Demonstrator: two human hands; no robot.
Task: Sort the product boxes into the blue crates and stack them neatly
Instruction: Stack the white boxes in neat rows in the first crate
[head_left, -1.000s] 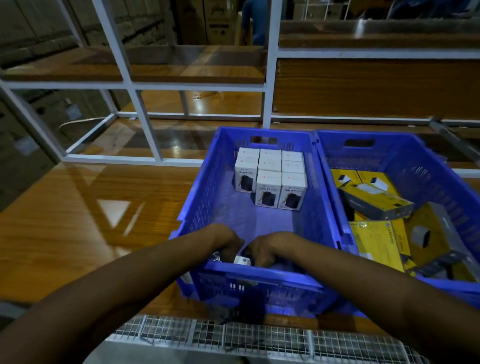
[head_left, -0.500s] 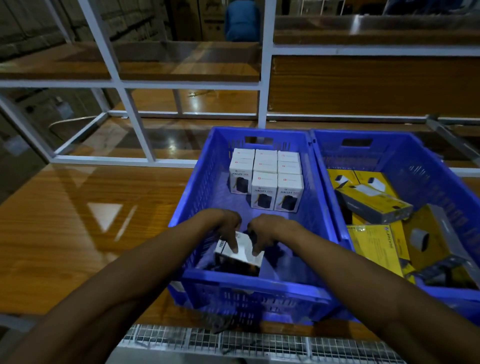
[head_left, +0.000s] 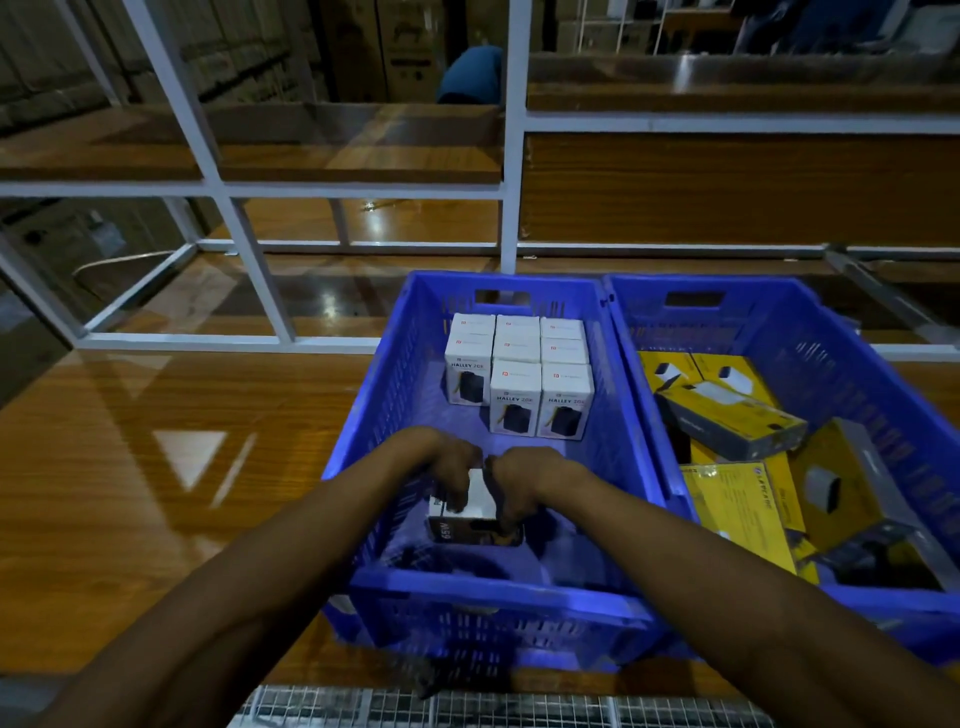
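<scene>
Two blue crates stand side by side on the wooden table. Inside the left crate (head_left: 363, 467), several white product boxes (head_left: 519, 374) stand upright in neat rows against the far wall. My left hand (head_left: 452, 467) and my right hand (head_left: 519, 483) both grip one white and dark box (head_left: 478, 512), held above the crate's near floor. The right crate (head_left: 883, 395) holds several yellow and grey boxes (head_left: 727, 415) lying loosely at different angles.
A white metal shelf frame (head_left: 511, 208) with wooden boards rises behind the crates. Glossy wooden tabletop (head_left: 156, 467) stretches to the left. A wire mesh surface (head_left: 467, 709) runs along the near edge. A person in blue (head_left: 472, 73) is far behind the shelves.
Both hands lifted the box from the crate's near corner and carried it a little farther in. The camera view dropped slightly.
</scene>
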